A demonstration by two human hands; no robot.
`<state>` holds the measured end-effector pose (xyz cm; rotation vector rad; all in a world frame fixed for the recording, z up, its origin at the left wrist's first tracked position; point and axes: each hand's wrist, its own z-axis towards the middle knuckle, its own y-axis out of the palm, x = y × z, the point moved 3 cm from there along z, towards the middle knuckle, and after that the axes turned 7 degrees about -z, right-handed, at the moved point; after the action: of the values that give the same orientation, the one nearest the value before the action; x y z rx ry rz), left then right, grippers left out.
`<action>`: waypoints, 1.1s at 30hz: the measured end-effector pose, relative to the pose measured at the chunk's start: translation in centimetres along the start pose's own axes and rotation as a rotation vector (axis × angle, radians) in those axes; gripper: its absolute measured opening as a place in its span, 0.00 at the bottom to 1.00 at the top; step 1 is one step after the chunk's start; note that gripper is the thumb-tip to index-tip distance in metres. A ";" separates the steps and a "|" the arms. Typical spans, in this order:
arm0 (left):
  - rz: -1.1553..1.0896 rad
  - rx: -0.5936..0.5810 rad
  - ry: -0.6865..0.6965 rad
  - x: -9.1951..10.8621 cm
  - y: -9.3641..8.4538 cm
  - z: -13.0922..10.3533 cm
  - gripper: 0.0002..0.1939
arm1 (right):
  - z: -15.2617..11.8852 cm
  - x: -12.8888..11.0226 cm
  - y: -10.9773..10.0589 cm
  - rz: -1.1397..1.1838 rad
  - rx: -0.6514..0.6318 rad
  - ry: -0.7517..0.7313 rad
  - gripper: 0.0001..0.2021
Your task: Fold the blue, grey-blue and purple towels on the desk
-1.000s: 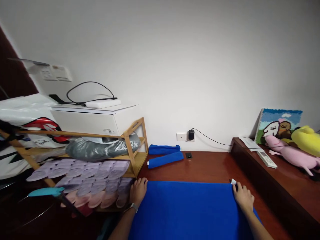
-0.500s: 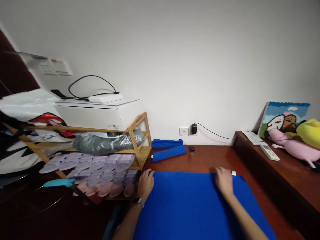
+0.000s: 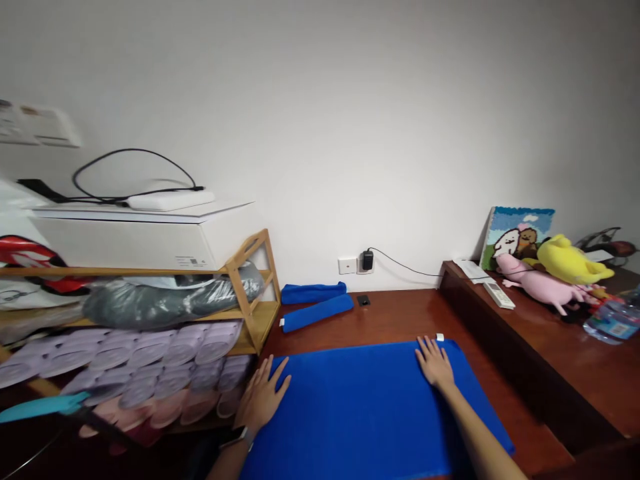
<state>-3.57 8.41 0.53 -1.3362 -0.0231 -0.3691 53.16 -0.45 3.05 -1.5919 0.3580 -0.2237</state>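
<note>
A blue towel (image 3: 350,407) lies spread flat on the reddish-brown wooden desk (image 3: 400,313). My left hand (image 3: 263,395) rests at the towel's left edge, fingers spread and pointing away from me. On the towel's far right part lies my right hand (image 3: 436,362), palm down with fingers apart, beside a small white tag (image 3: 440,337). Neither hand grips anything. Behind the towel, near the wall, are two long folded blue towels, one in front (image 3: 318,313) and one at the back (image 3: 313,293).
A wooden rack (image 3: 250,307) with lilac slippers (image 3: 185,343) and a white box (image 3: 130,240) stands left. On the raised right ledge are a remote control (image 3: 499,295), a pink plush toy (image 3: 537,283), a yellow plush toy (image 3: 570,260) and a plastic bottle (image 3: 613,320). A black plug (image 3: 367,260) sits in the wall socket.
The view has turned right, bringing the bottle into sight. My left hand has opened from curled to spread fingers and come nearer me. My right hand now lies flatter on the towel.
</note>
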 end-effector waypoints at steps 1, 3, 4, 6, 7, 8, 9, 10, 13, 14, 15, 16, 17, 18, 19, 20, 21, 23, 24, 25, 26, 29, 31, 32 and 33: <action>0.008 0.012 0.002 0.0 0.2 0.1 0.33 | 0.7 2.9 0.1 -0.014 -0.010 0.071 0.34; 0.021 0.024 0.004 -0.1 0.7 0.3 0.33 | 1.5 7.4 0.4 -0.031 -0.014 0.171 0.35; 0.023 0.025 0.006 -0.1 0.8 0.3 0.33 | 1.8 8.8 0.6 -0.037 -0.009 0.198 0.36; 0.017 0.021 0.011 0.0 0.9 0.3 0.33 | 2.0 10.3 1.1 -0.047 0.001 0.210 0.37; 0.008 0.019 0.010 0.2 0.8 0.2 0.33 | 2.1 10.6 1.2 -0.052 -0.001 0.202 0.38; 0.000 0.015 0.006 0.3 0.7 0.1 0.33 | 2.1 10.7 1.3 -0.055 -0.008 0.193 0.39; -0.006 0.008 0.000 0.5 0.4 0.0 0.32 | 2.0 10.7 1.3 -0.057 -0.016 0.188 0.39; -0.011 -0.002 -0.007 0.7 0.0 0.0 0.32 | 2.0 10.6 1.2 -0.060 -0.027 0.193 0.38; -0.006 -0.056 0.013 1.6 -1.6 0.4 0.32 | 1.3 9.1 0.3 -0.085 -0.028 0.263 0.37; -0.001 -0.078 0.036 2.0 -2.2 0.7 0.32 | 0.8 7.9 -0.2 -0.098 0.006 0.270 0.37; 0.006 -0.098 0.062 2.6 -2.8 1.1 0.32 | 0.2 6.0 -0.8 -0.110 0.057 0.247 0.36; 0.012 -0.113 0.085 3.3 -3.4 1.5 0.31 | -0.6 3.6 -1.3 -0.117 0.110 0.183 0.35; 0.017 -0.117 0.106 4.1 -3.8 1.8 0.30 | -1.6 0.6 -1.7 -0.115 0.153 0.084 0.35; 0.015 -0.105 0.129 5.2 -4.0 2.0 0.29 | -2.7 -2.8 -2.0 -0.103 0.174 -0.035 0.34; 0.004 -0.082 0.156 6.4 -4.1 1.9 0.28 | -3.9 -6.5 -2.1 -0.078 0.154 -0.173 0.34; -0.015 -0.053 0.188 7.7 -3.9 1.6 0.27 | -5.2 -10.1 -2.0 -0.043 0.113 -0.282 0.33; -0.041 -0.028 0.221 8.9 -3.6 1.0 0.27 | -6.5 -13.6 -1.9 -0.005 0.076 -0.370 0.33; -0.096 -0.013 0.252 10.5 -2.6 -0.7 0.27 | -8.5 -19.3 -1.4 0.064 0.026 -0.498 0.34; -0.118 -0.025 0.237 10.7 -2.1 -1.8 0.27 | -9.2 -21.2 -1.2 0.089 -0.002 -0.527 0.34; -0.134 -0.041 0.205 10.3 -1.6 -2.8 0.27 | -9.6 -22.4 -0.9 0.105 -0.028 -0.539 0.34; -0.145 -0.052 0.160 9.5 -1.3 -3.8 0.28 | -9.6 -22.9 -0.7 0.113 -0.045 -0.541 0.34; -0.135 -0.028 0.015 5.4 -1.4 -5.9 0.29 | -8.4 -20.3 -0.3 0.083 -0.054 -0.487 0.34; -0.111 0.015 -0.045 2.9 -2.0 -6.6 0.30 | -6.8 -15.7 -0.3 0.037 -0.040 -0.405 0.34; -0.102 0.034 -0.060 2.2 -2.3 -6.7 0.30 | -6.0 -12.9 -0.3 0.011 -0.037 -0.344 0.34; -0.095 0.046 -0.065 1.7 -2.5 -6.7 0.30 | -5.1 -9.8 -0.1 -0.013 -0.033 -0.275 0.34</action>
<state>-3.94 1.13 1.69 -1.3039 -0.1485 -0.4030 42.23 -1.68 4.22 -1.6328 0.1382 -0.0074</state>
